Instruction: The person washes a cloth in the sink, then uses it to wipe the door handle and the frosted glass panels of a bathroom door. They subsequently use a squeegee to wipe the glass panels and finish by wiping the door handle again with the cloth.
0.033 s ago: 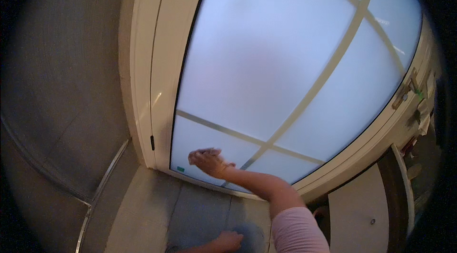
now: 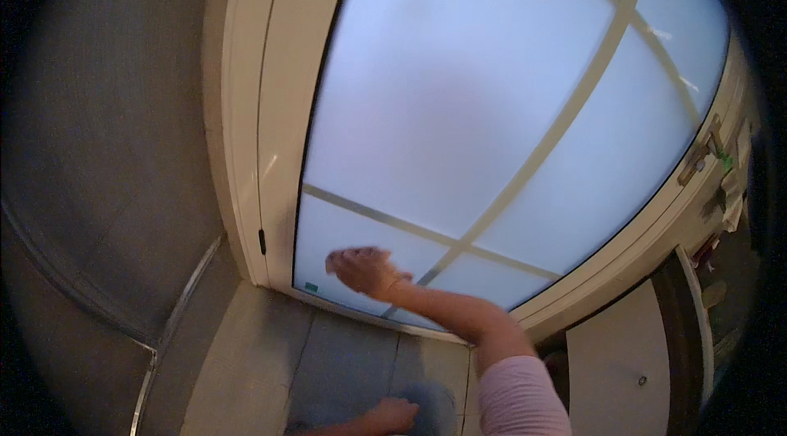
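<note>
My right hand (image 2: 361,270) is raised against or just in front of the lower left of a frosted glass door (image 2: 459,108). Its fingers are curled and slightly blurred. Whatever they may hold against the pane is hidden. The arm, in a pink sleeve (image 2: 522,397), reaches in from the lower right. Low in the picture, my left hand (image 2: 393,415) is closed like a fist near my knee (image 2: 434,405), with nothing showing in it. A small green sticker (image 2: 311,288) sits in the pane's bottom left corner, beside the right hand.
A cream door frame (image 2: 246,108) with a dark hinge (image 2: 262,241) borders the glass, and a handle (image 2: 697,161) is at far right. Grey wall (image 2: 115,108) stands left. Tiled floor (image 2: 344,354) lies below. A pale cabinet (image 2: 619,354) is at lower right.
My right hand has shifted slightly up and its fingers have turned. The right forearm and sleeve have moved a little to the right. My left hand stays in place.
</note>
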{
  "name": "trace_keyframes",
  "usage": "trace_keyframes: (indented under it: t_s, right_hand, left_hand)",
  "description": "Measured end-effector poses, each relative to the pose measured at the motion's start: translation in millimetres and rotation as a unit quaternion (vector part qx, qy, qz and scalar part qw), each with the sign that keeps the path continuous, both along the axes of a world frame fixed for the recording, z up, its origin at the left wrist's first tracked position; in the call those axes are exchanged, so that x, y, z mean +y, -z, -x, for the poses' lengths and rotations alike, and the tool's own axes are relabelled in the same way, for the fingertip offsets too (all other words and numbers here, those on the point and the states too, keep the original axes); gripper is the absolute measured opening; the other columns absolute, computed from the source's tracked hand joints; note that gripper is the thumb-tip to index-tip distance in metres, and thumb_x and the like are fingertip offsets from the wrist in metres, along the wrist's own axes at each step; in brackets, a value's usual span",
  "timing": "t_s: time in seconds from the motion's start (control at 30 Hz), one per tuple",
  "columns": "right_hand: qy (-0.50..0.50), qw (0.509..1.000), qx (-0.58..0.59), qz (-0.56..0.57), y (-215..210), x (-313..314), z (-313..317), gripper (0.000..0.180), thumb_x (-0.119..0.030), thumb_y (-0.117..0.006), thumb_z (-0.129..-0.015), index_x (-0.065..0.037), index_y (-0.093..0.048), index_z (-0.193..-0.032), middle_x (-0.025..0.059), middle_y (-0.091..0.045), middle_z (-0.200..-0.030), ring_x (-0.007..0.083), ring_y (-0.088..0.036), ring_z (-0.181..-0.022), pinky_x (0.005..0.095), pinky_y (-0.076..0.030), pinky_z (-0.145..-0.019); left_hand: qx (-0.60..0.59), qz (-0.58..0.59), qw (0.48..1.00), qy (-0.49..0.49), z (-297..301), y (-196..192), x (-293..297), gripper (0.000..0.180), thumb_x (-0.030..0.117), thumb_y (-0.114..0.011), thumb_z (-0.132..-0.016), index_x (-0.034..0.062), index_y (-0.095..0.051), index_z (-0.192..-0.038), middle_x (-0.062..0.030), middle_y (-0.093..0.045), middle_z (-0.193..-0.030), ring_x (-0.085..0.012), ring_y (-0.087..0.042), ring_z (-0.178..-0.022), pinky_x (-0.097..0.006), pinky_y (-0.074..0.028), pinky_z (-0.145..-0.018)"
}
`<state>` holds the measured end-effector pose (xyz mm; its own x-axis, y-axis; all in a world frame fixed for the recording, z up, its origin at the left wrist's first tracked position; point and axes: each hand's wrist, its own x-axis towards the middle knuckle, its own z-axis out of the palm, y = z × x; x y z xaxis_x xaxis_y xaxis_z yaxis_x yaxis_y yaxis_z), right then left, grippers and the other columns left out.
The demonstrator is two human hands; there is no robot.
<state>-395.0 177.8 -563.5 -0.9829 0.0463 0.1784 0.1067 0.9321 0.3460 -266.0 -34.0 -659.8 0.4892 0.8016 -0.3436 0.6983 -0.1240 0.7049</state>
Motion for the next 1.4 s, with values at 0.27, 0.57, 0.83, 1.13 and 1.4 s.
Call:
trace_keyframes:
  t_s: [0.27,0.57,0.83,1.13,1.4]
  right_hand:
    - [0.126,0.798,0.49,-0.327,-297.5,20.8,-71.5,0.047,-0.02,-0.059,-0.071,-0.009,-0.046,-0.115,0.0127,-0.051,-0.105,0.0267,-0.047,-0.091,0.0379,-0.037,-0.079]
    - [0.013,0.918,0.3,-0.26,-9.2,-13.2,48.2,0.047,-0.026,-0.047,-0.072,-0.01,-0.042,-0.115,0.0063,-0.045,-0.104,0.0226,-0.042,-0.095,0.0414,-0.034,-0.079]
    - [-0.059,0.997,0.052,0.002,285.5,22.5,-11.6,0.047,-0.02,-0.043,-0.074,-0.005,-0.04,-0.118,0.0078,-0.043,-0.114,0.0223,-0.039,-0.107,0.04,-0.029,-0.089]
    - [0.059,0.874,0.464,-0.131,-116.4,55.6,-111.8,0.037,-0.007,-0.048,-0.073,-0.007,-0.051,-0.109,0.0122,-0.054,-0.103,0.0313,-0.048,-0.091,0.0396,-0.034,-0.079]
    - [0.126,0.913,0.326,-0.21,16.4,37.7,-35.5,0.05,-0.024,-0.048,-0.074,-0.011,-0.041,-0.121,0.0106,-0.042,-0.115,0.0281,-0.039,-0.1,0.0483,-0.025,-0.085]
  left_hand:
    - [0.058,0.005,0.998,0.028,42.0,-46.3,-13.8,0.03,0.026,-0.052,-0.079,0.0047,-0.052,-0.101,-0.0159,-0.055,-0.098,-0.0324,-0.054,-0.089,-0.046,-0.042,-0.073]
    - [0.048,-0.014,0.999,0.004,41.0,-18.2,-39.8,0.028,0.025,-0.052,-0.078,0.005,-0.052,-0.098,-0.0167,-0.055,-0.093,-0.0325,-0.054,-0.087,-0.048,-0.041,-0.071]
    - [0.036,-0.086,0.993,-0.071,29.7,-6.0,-63.4,0.025,0.024,-0.048,-0.077,0.0046,-0.054,-0.091,-0.018,-0.055,-0.089,-0.0333,-0.054,-0.084,-0.047,-0.041,-0.071]
    - [0.038,0.004,0.999,0.017,37.3,-3.7,-32.1,0.026,0.022,-0.046,-0.08,0.0022,-0.052,-0.095,-0.0197,-0.056,-0.087,-0.0368,-0.055,-0.083,-0.05,-0.042,-0.068]
    - [0.041,-0.002,0.996,0.077,37.5,-17.1,-18.9,0.026,0.022,-0.044,-0.081,0.0033,-0.051,-0.098,-0.0189,-0.055,-0.088,-0.0337,-0.055,-0.085,-0.048,-0.042,-0.069]
